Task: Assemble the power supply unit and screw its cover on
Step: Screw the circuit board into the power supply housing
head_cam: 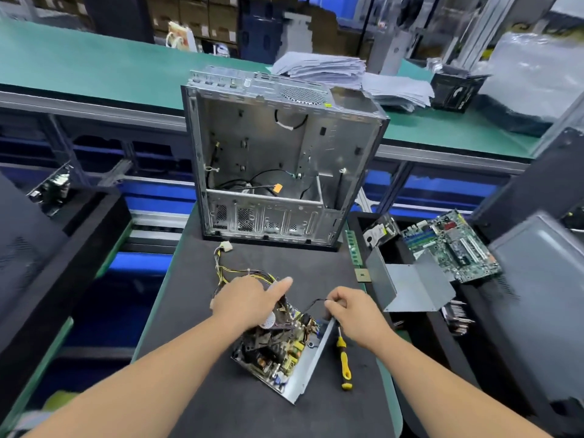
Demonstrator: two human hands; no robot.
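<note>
The open power supply unit [278, 352] lies on the dark mat, its circuit board bare inside a grey metal tray. A yellow and black wire bundle [235, 273] runs from it to a white plug. My left hand [249, 300] rests on the far end of the board, index finger stretched out. My right hand [354, 312] pinches a thin black wire [313, 303] that comes off the board's right corner. A yellow-handled screwdriver [343, 361] lies just right of the tray. The bent grey metal cover [407, 284] sits to the right on a black bin's edge.
An empty computer case [281, 162] stands open behind the work mat [196, 358]. A motherboard [455, 245], a hard drive [379, 230] and a green memory stick [353, 248] lie to the right. Black bins flank both sides; a paper stack [331, 71] sits on the green bench.
</note>
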